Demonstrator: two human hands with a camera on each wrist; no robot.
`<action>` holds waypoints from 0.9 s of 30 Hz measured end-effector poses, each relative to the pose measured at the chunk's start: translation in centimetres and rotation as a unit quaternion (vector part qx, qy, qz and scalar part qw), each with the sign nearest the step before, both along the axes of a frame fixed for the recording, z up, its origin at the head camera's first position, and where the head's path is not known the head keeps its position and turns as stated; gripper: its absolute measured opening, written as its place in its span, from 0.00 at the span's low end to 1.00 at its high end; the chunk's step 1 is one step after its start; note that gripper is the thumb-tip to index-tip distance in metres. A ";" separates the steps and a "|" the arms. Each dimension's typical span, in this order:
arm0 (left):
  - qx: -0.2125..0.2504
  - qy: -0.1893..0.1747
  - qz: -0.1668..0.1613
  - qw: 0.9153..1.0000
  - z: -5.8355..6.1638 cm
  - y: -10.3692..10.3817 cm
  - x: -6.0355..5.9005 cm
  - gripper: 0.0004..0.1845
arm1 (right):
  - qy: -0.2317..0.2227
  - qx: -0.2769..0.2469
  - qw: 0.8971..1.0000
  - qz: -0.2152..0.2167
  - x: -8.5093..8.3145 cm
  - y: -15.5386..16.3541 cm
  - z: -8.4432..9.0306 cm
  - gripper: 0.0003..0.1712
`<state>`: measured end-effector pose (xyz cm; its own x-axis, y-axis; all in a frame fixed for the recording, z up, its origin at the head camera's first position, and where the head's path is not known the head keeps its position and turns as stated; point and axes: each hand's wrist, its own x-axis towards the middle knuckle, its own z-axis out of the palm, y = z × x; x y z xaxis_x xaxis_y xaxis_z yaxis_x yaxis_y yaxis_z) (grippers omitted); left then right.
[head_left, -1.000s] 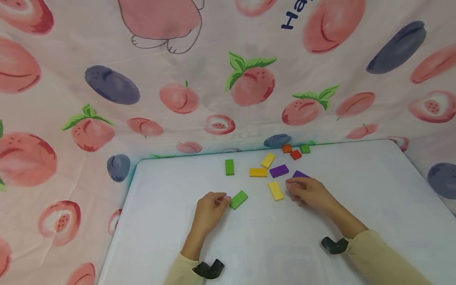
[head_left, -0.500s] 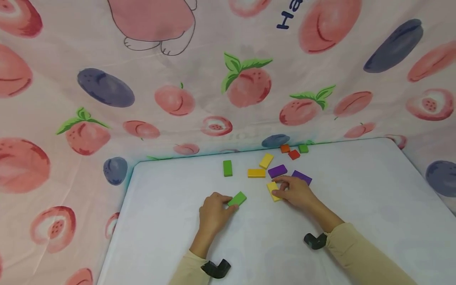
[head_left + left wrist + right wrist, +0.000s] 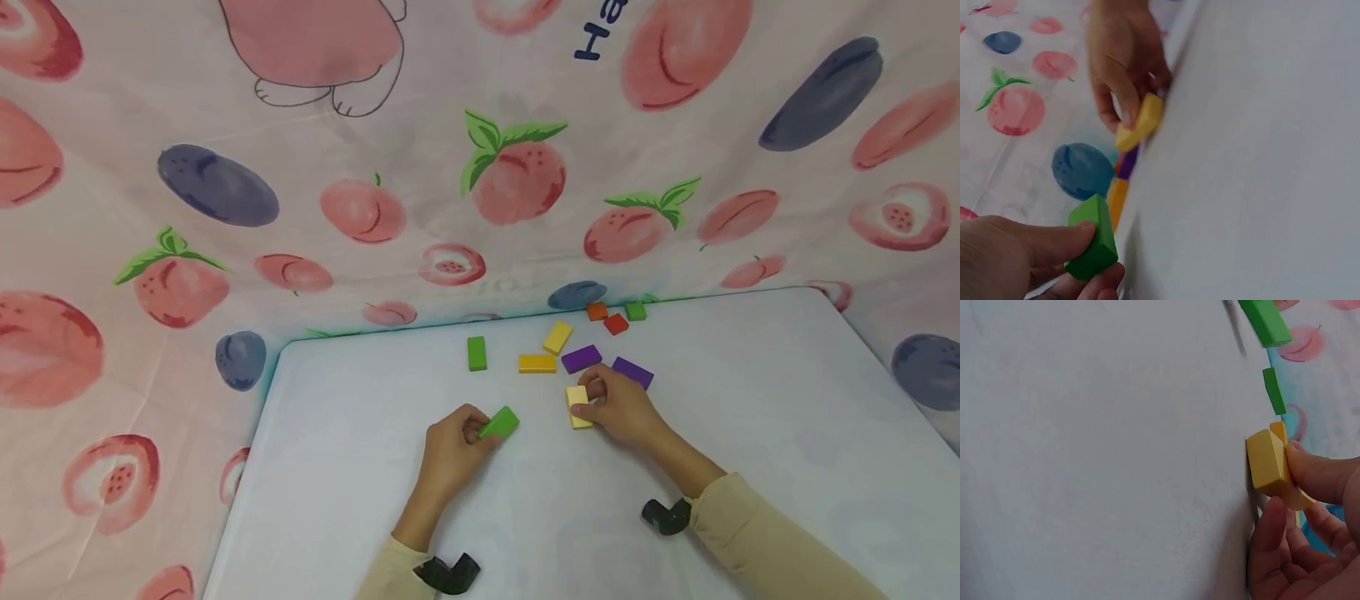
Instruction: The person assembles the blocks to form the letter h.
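Between thumb and fingers my left hand [image 3: 453, 446] pinches a green block [image 3: 501, 423], left of the table's middle. The left wrist view shows this green block [image 3: 1093, 240] tilted, the thumb across its face. My right hand [image 3: 624, 404] grips a pale yellow block [image 3: 577, 407] by its right side. In the right wrist view the yellow block [image 3: 1266, 464] sits between thumb and fingers, close over the table. Right behind that hand lie two purple blocks [image 3: 632, 372], one partly overlapped by the fingers.
Beyond the hands, on the white table [image 3: 360, 467], lie another green block [image 3: 477, 353], an orange-yellow block [image 3: 537, 363] and a yellow block [image 3: 557, 337]. Small orange [image 3: 597, 311], red [image 3: 617, 323] and green [image 3: 635, 311] pieces sit at the back edge, before a fruit-print cloth [image 3: 420, 150].
My right hand has moved left from beside the purple block and taken hold of the yellow block. My left hand has closed on the green block and tilted it.
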<state>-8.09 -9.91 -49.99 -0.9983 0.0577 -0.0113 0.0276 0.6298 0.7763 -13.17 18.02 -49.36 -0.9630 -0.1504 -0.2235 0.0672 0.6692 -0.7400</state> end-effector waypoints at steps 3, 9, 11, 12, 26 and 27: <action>0.076 -0.060 -0.006 0.995 0.0 -0.7 0.2 0.22 | -0.028 -0.031 0.999 -0.021 0.1 -0.1 0.3 0.24; 0.241 -0.194 -0.047 0.950 0.2 -1.7 0.6 0.33 | -0.113 -0.152 0.981 -0.045 0.1 -0.9 0.8 0.29; 0.251 -0.210 -0.064 0.943 0.2 -1.8 0.9 0.30 | -0.127 -0.181 0.975 -0.035 0.0 -1.4 0.7 0.30; 0.242 -0.210 -0.072 0.945 0.2 -1.9 1.0 0.27 | -0.133 -0.191 0.972 -0.033 0.0 -1.7 0.7 0.30; 0.106 -0.118 -0.098 0.982 -0.5 -2.6 3.0 0.12 | -0.190 -0.285 0.939 0.009 -0.2 -7.0 -0.3 0.25; 0.091 -0.103 -0.100 0.985 -0.5 -2.6 3.1 0.12 | -0.192 -0.290 0.937 0.012 -0.2 -7.3 -0.3 0.25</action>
